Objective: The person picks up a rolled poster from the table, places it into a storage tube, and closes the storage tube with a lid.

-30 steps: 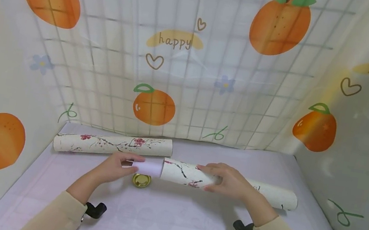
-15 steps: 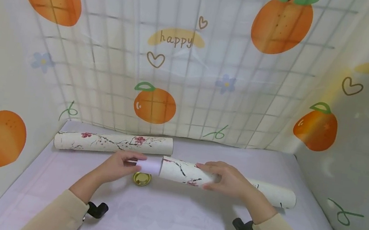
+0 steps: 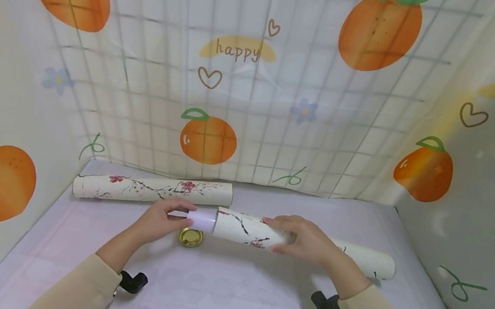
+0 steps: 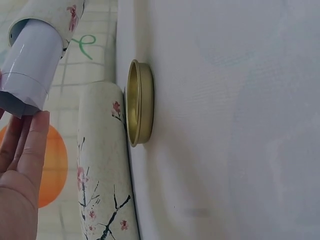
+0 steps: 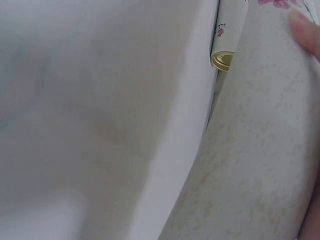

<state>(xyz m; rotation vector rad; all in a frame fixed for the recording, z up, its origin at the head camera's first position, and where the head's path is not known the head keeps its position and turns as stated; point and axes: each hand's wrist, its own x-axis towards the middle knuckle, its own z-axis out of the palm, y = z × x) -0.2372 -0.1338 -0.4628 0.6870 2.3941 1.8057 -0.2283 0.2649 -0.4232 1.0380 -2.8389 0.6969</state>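
Observation:
My right hand [image 3: 309,240] grips a white cardboard tube [image 3: 241,228] printed with plum-blossom branches, thumb on its near side and fingers over the top. A rolled pale sheet of paper [image 3: 202,220] sticks out a short way from the tube's left mouth. My left hand [image 3: 164,223] pinches the free end of that roll between thumb and fingers. In the left wrist view, fingertips [image 4: 40,120] meet the lower rim of the rolled paper. Below the roll, a gold metal lid [image 3: 190,238] lies on the table. The right wrist view shows mostly the tube's side [image 5: 250,150].
A second blossom-printed tube [image 3: 151,191] lies at the back left of the pale table [image 3: 217,294]. Curtains printed with oranges [image 3: 208,140] hang behind and on both sides. Black camera mounts [image 3: 134,283] project from both wrists.
The paper roll has slid farther right into the tube, so less of it shows. My left hand has moved right with it. The held tube has shifted slightly left.

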